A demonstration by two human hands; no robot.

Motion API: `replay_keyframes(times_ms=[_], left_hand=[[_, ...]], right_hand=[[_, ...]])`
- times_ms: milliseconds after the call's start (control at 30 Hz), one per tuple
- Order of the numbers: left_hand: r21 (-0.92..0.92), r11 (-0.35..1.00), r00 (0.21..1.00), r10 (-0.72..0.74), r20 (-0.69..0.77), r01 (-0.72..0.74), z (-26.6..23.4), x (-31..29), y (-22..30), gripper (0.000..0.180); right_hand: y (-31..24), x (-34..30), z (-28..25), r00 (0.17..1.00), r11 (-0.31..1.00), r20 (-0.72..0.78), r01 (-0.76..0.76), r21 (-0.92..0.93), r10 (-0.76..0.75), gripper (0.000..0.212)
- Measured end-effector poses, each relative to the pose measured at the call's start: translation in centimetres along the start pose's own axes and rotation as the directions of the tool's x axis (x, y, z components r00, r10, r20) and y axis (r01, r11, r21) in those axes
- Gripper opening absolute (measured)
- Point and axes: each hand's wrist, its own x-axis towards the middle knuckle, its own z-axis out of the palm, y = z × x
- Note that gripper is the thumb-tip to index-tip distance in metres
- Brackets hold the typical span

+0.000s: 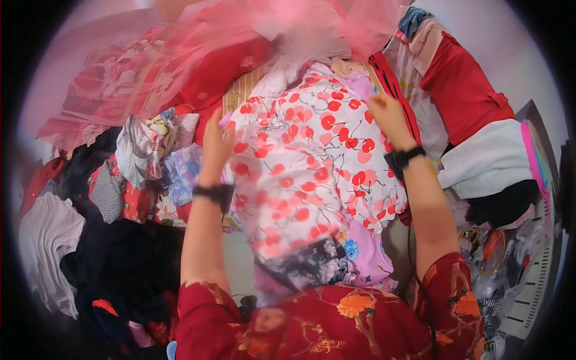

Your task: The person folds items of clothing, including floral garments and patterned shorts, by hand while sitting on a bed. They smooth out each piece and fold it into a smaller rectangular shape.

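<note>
A white garment (300, 162) printed with red cherries is spread out in front of me, its lower left part blurred by motion. My left hand (218, 137) pinches its left edge near the top, close to a bit of lilac cloth. On the opposite edge, my right hand (390, 119) has its fingers closed on the cherry-print cloth. Whether the garment is a pair of trousers or a top, I cannot tell. Beneath its lower end lie a lilac piece (371, 257) with a blue flower and a dark patterned cloth (312, 264), near my lap.
Pink netting (210, 30) hangs across the far side. Heaped clothes lie at left, among them a black pile (126, 258) and a pale garment (51, 240). At right are red cloth (462, 90) and a folded white piece (486, 159). A dark cord runs by my right arm.
</note>
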Motion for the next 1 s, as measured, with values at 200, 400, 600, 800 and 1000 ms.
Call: replay_keyframes(times_ms=[200, 400, 600, 800, 1000], left_hand=[[-0.344, 0.790, 0.861, -0.449, 0.238, 0.507, -0.8, -16.5, 1.5, 0.050], [-0.109, 0.954, 0.932, -0.241, 0.270, 0.279, -0.6, -24.5, 7.2, 0.048], [0.000, 0.998, 0.939, -0.062, 0.338, 0.066, -0.7, -24.3, 6.1, 0.023], [-0.518, 0.647, 0.817, -0.535, 0.213, 0.559, -5.0, -25.1, 3.9, 0.023], [-0.593, 0.490, 0.710, -0.672, 0.210, 0.639, -8.1, -28.8, -0.7, 0.029]], right_hand=[[6.9, -17.2, -4.6, 0.988, 0.996, -0.130, -0.088, -0.002, 0.087, 0.017], [1.8, -25.7, -2.0, 0.928, 0.927, -0.132, -0.362, -0.094, 0.349, 0.024], [2.3, -26.0, 1.7, 0.960, 0.844, 0.146, 0.278, -0.459, -0.237, 0.039], [4.2, -24.9, 2.1, 0.969, 0.865, 0.052, 0.239, -0.441, -0.241, 0.010], [2.6, -25.5, 1.8, 0.963, 0.874, 0.005, 0.245, -0.420, -0.268, 0.005]])
